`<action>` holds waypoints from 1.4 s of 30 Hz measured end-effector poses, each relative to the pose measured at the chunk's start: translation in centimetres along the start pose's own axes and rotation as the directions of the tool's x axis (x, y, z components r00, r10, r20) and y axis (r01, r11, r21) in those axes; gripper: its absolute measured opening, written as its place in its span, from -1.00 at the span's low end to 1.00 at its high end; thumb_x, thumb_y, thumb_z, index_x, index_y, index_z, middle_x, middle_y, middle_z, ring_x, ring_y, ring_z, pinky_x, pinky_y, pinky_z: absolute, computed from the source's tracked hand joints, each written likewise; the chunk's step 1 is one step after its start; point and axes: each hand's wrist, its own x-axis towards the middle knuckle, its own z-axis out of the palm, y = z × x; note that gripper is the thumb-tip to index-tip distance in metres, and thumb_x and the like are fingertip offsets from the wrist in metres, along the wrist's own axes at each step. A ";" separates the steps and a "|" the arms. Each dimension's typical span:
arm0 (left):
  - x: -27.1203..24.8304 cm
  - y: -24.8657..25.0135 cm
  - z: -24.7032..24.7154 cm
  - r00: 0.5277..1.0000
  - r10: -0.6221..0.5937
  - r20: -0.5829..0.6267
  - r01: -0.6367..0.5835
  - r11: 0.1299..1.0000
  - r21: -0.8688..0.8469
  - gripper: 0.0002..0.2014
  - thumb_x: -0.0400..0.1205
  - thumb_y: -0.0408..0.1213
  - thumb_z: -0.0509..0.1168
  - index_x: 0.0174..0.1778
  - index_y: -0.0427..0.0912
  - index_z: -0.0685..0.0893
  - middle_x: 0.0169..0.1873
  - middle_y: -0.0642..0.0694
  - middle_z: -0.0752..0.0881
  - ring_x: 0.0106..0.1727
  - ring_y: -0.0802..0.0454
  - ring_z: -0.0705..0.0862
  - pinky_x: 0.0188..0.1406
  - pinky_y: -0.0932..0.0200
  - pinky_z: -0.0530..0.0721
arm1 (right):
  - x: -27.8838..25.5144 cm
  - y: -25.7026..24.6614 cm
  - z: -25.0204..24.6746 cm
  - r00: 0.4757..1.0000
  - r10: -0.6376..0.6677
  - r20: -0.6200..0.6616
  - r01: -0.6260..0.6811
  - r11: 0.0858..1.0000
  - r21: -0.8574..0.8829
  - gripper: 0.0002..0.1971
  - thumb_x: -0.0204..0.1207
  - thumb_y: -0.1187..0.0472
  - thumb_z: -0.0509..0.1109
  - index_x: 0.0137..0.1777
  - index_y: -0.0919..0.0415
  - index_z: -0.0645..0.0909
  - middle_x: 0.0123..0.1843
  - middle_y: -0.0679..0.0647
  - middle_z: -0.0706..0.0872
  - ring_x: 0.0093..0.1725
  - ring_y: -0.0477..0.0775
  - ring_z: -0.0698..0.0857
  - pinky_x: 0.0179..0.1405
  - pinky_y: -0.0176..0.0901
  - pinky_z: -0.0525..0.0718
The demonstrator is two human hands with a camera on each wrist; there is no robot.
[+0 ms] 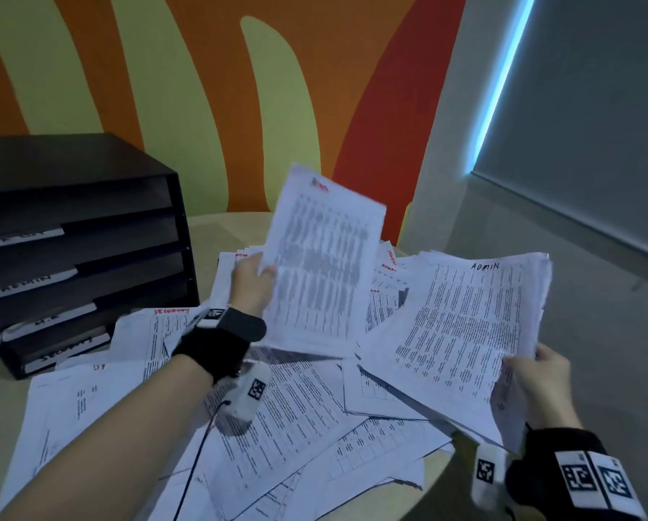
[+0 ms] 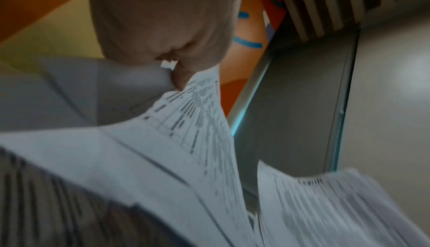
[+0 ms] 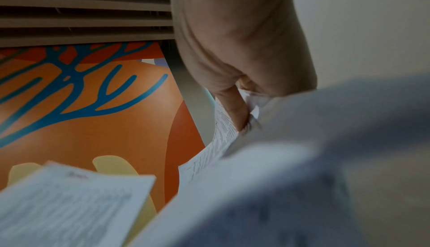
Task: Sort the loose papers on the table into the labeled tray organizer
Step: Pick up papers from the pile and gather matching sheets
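Above the desk (image 1: pixel 217 227): two hands sort printed pages over a heap of loose papers (image 1: pixel 277 415).
Left hand (image 1: pixel 249 282): thumb and fingers pinch one lifted sheet (image 1: pixel 320 265) at its lower left edge; its red heading is too blurred to read.
Right hand (image 1: pixel 540 381): fingers are curled round the lower corner of a stack headed ADMIN (image 1: pixel 465 332), held tilted.
Tray organizer (image 1: pixel 85 253): black, at the far left of the desk, with labeled trays; one label reads ADMIN.
Step in hand: probably to read the lifted sheet's heading and choose its stack or tray.
Advice: hold the sheet still and flat to read it; keep a firm grip on the ADMIN stack, because thin pages can slide out.
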 end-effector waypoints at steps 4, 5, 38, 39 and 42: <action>0.4 3.3 -3.4 0.998 -0.068 -0.018 0.063 0.978 -0.200 -0.78 0.67 -0.37 0.32 0.22 -0.27 0.71 0.08 -0.15 0.78 0.18 -0.16 0.73 0.30 -0.15 0.65 | 0.0 0.0 0.5 0.999 0.027 0.034 -0.029 0.996 0.085 -0.85 0.51 0.55 0.26 -0.01 0.41 0.60 -0.32 0.22 0.56 -0.34 0.14 0.53 -0.29 -0.01 0.46; 0.3 3.8 -3.7 0.995 -0.096 0.010 0.096 0.971 -0.219 -0.78 0.66 -0.34 0.34 0.20 -0.29 0.72 0.07 -0.16 0.79 0.18 -0.18 0.74 0.30 -0.18 0.65 | -0.3 -0.3 0.7 0.997 0.040 0.059 -0.048 0.991 0.127 -0.86 0.51 0.55 0.25 -0.02 0.42 0.59 -0.33 0.24 0.55 -0.39 0.14 0.51 -0.34 -0.01 0.46; -6.3 3.5 4.1 0.756 -0.157 0.636 -0.117 0.923 0.368 -0.48 0.58 -0.50 0.12 0.50 -0.19 0.31 0.34 -0.17 0.56 0.31 -0.16 0.57 0.23 -0.05 0.62 | -4.9 -5.0 3.2 0.952 -0.249 0.180 0.193 0.941 0.278 -0.82 0.49 0.50 0.39 -0.06 0.23 0.68 -0.19 0.03 0.76 -0.21 0.07 0.71 -0.27 -0.10 0.65; -6.3 2.7 4.4 0.761 -0.220 0.610 -0.099 0.890 0.444 -0.46 0.58 -0.52 0.13 0.51 -0.23 0.26 0.38 -0.25 0.51 0.30 -0.20 0.56 0.21 -0.05 0.64 | -4.5 -4.5 2.9 0.967 -0.207 0.150 0.163 0.950 0.265 -0.84 0.46 0.53 0.36 -0.08 0.30 0.68 -0.23 0.06 0.74 -0.25 0.08 0.67 -0.30 -0.13 0.59; -6.1 1.5 5.3 0.787 -0.332 0.520 0.104 0.903 0.418 -0.33 0.64 -0.43 0.30 0.62 -0.22 0.12 0.51 -0.41 0.33 0.15 -0.15 0.55 -0.36 0.40 0.69 | -2.9 -3.8 1.0 0.987 -0.159 -0.008 0.156 0.955 0.252 -0.87 0.41 0.53 0.34 -0.11 0.41 0.67 -0.27 0.14 0.69 -0.28 0.08 0.60 -0.29 -0.14 0.52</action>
